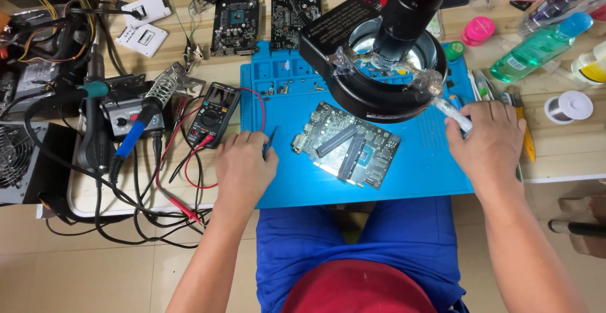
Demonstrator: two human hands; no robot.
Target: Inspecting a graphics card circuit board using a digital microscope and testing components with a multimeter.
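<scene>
A grey circuit board (346,144) lies tilted on the blue work mat (416,168), lit from above by a black microscope with a ring light (372,67). My left hand (243,165) rests at the mat's left edge and pinches thin blue tweezers (270,141), their tips pointing up toward the board. My right hand (486,142) sits at the mat's right edge, closed on a small clear syringe-like tube (453,113) with a blue part. Both hands are beside the board, not touching it.
A multimeter (214,114) with red and black leads, a soldering iron in its stand (148,108) and a hot-air station stand left. Two more circuit boards (235,21) lie at the back. Bottles (536,48), a solder spool (569,106) and hand tools crowd the right.
</scene>
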